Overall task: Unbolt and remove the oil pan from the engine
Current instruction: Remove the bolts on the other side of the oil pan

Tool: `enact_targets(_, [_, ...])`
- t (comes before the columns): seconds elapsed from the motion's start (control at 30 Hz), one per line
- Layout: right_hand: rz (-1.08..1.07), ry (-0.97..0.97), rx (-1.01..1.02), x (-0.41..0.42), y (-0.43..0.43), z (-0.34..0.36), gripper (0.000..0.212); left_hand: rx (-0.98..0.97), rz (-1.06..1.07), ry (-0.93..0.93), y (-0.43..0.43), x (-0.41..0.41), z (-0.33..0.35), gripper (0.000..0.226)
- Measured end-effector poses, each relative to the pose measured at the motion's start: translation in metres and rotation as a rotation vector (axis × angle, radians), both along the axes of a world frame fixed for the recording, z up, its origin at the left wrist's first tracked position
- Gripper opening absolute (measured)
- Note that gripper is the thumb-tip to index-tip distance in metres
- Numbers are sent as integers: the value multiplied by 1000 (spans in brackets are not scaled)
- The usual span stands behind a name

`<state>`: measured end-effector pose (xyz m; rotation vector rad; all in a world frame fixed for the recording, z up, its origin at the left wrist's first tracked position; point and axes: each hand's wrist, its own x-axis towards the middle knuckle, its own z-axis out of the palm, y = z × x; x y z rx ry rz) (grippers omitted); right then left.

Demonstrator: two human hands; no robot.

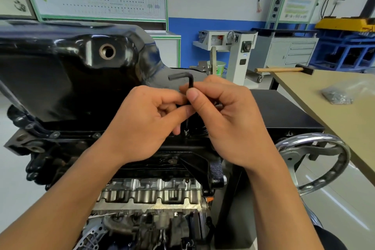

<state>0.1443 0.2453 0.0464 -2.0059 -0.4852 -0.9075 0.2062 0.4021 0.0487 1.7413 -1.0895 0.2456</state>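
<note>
A glossy black oil pan sits on top of the upturned engine, with an open drain hole facing me. A black L-shaped hex key stands upright, its tip in a bolt on the pan's flange. My right hand pinches the key's shaft between thumb and fingers just under the bend. My left hand pinches the same shaft lower down. More flange bolts show along the pan's left edge.
A chrome handwheel of the engine stand sits at the right. Beyond it is a wooden table with a hammer and a plastic bag of small parts. Cabinets and display boards line the back wall.
</note>
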Motion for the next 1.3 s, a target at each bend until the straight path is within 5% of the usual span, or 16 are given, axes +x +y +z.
enact_targets(0.13, [-27, -54, 134, 1, 3, 0, 1, -94, 71, 9, -6, 3, -3, 20])
enact_targets(0.27, [-56, -91, 186, 1, 2, -1, 6, -126, 63, 36, -9, 4, -7, 30])
enact_targets(0.43, [-71, -58, 85, 2, 1, -1, 5, 53, 20, -3, -1, 2, -3, 7])
enact_targets(0.83, [-62, -57, 210, 3, 3, 0, 4, -90, 73, 22, -9, 4, -5, 29])
enact_targets(0.93, [-69, -32, 107, 3, 1, -1, 12, 19, -3, 21, -1, 5, -3, 5])
enact_targets(1.1, [-17, 7, 30, 2, -1, 0, 20, -17, 5, 16, 1, 3, -3, 11])
enact_targets(1.3, [-16, -50, 181, 6, 0, 1, 31, -53, 74, 24, -7, 3, -4, 15])
